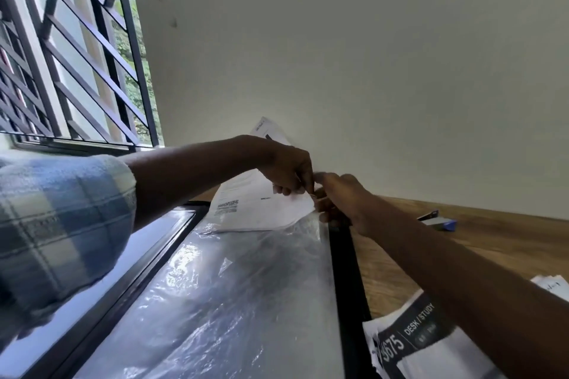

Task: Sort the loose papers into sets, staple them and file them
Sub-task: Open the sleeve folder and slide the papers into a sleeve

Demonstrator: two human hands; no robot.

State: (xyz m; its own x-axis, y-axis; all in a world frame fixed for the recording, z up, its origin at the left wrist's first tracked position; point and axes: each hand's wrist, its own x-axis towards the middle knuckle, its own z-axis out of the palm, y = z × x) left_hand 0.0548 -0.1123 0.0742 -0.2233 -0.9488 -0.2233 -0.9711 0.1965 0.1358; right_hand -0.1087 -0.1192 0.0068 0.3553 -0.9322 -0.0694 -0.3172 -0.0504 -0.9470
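Note:
A black display folder [345,258] lies open on the wooden desk [498,243], its clear plastic sleeve [246,286] facing up. A set of white printed papers [252,203] sticks out of the sleeve's far end, tilted up toward the wall. My left hand [289,169] pinches the papers near their right corner. My right hand [338,197] grips the sleeve's top right edge beside that corner. The two hands almost touch.
A blue and grey stapler [438,220] lies on the desk at the right, near the wall. More papers with a dark printed label [409,338] lie at the lower right, under my right forearm. A barred window [70,49] fills the left.

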